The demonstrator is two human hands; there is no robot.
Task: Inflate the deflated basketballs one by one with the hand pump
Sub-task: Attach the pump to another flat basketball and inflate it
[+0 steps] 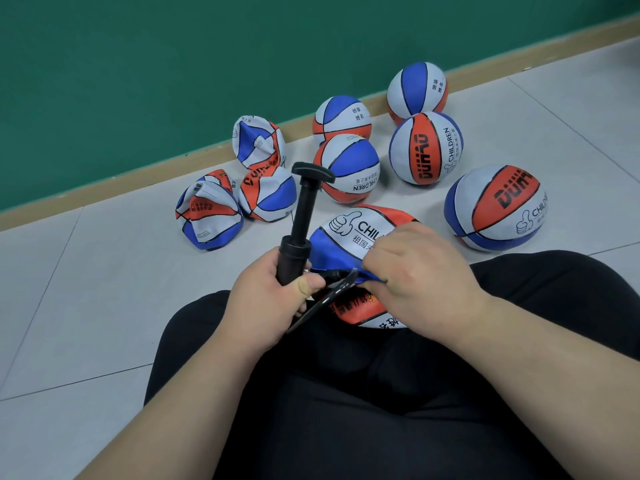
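The deflated basketball [349,233] lay slumped across the person's lap, just right of the hand pump [300,216]. Its pebbled rubbery skin was folded into a flattened, creased dome of white, blue and orange panels edged with black seams. A thumbs-up outline and the letters "CHIL" showed on the white panel.

The pump was matte black plastic: a slim cylinder standing nearly upright, with a wider collar midway and a curved T-shaped handle on top. The left hand [266,299] gripped the pump's lower barrel, fingers curled round it and the thumb pressed across its front. Right of the pump's base, the right hand [426,271] pinched a fold of the ball's blue panel between thumb and bent fingers. A black strip [332,294] with pale dashes ran down from the pump's base; what it was could not be told.

Behind and left of the pump, three crumpled balls [268,195] sat caved-in and angular, like pinched paper bags. Behind and right of it, five round balls [426,148] stood smooth and full in the same colours, some printed "CHILDREN".

Left of the pump spread glossy pale grey floor tiles [86,289], and beyond it a tan skirting board [104,188] met a flat green wall [138,64]. Below the pump lay soft black trousers [346,393].
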